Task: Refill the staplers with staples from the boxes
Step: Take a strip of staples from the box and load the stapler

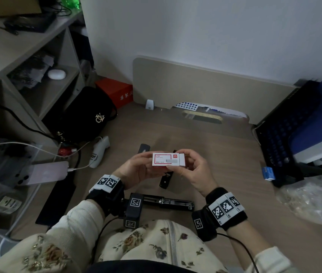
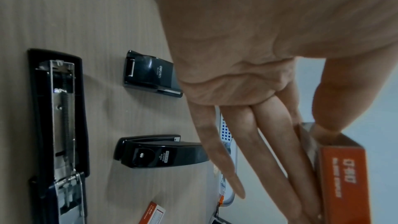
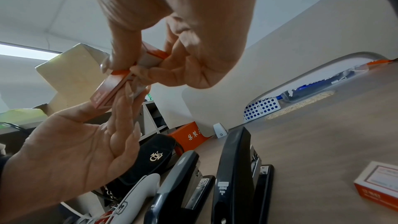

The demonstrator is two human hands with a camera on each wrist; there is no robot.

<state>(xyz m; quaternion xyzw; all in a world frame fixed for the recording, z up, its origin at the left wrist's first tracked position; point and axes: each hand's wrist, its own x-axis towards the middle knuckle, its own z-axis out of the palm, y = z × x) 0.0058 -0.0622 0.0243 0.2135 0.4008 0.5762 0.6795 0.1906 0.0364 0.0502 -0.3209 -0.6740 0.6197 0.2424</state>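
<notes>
A red and white staple box (image 1: 167, 159) is held above the desk between both hands. My left hand (image 1: 146, 163) grips its left end, thumb on top and fingers underneath (image 2: 277, 159). My right hand (image 1: 188, 161) pinches the right end, where the white inner tray sticks out a little (image 3: 148, 60). An opened black stapler (image 1: 168, 202) lies flat near my body, its metal channel (image 2: 62, 108) exposed. Two more black staplers (image 2: 150, 74) (image 2: 160, 151) sit beneath my hands. A second staple box (image 3: 379, 186) rests on the desk.
A black bag (image 1: 85, 115), a phone (image 1: 46, 172) on a cable and a white device (image 1: 101, 150) crowd the left. A black crate with blue folders (image 1: 294, 134), a small blue box (image 1: 268, 173) and a plastic bag (image 1: 313, 200) are on the right.
</notes>
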